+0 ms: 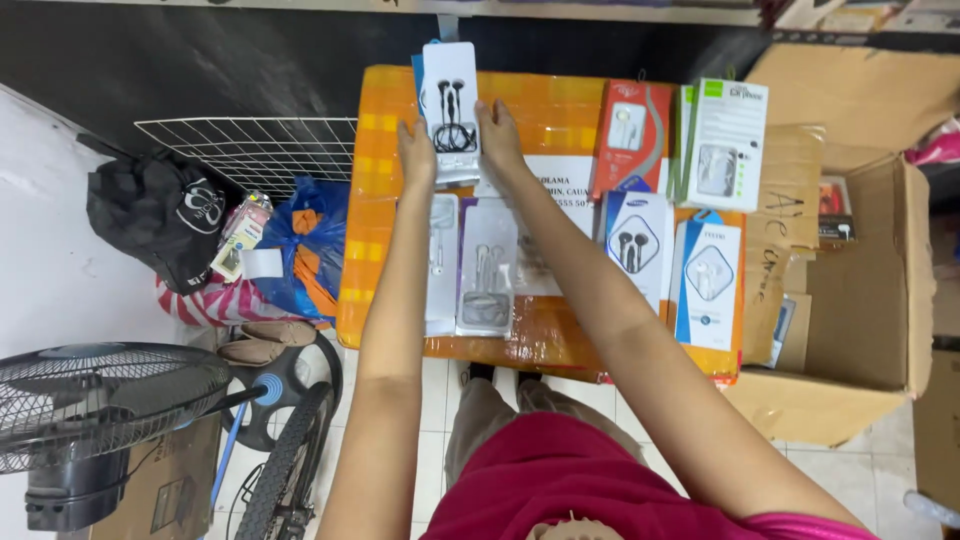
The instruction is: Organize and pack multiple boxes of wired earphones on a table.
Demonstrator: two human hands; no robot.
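Earphone pack (pixel 449 105), white with black earbuds, sat at the upper-centre edge of the orange taped carton (pixel 380 250), left hand (pixel 417 152) and right hand (pixel 499 135) fingers clamped on its sides, apparently squaring it into the rows.

the parcel (pixel 380 190) in the middle is orange with yellow checks; the far earphone pack (pixel 449 95) is white with black earphones; right of it an orange-red pack (pixel 630 135); near right, a blue and white pack (pixel 708 285); far left, a black bag (pixel 160 215)
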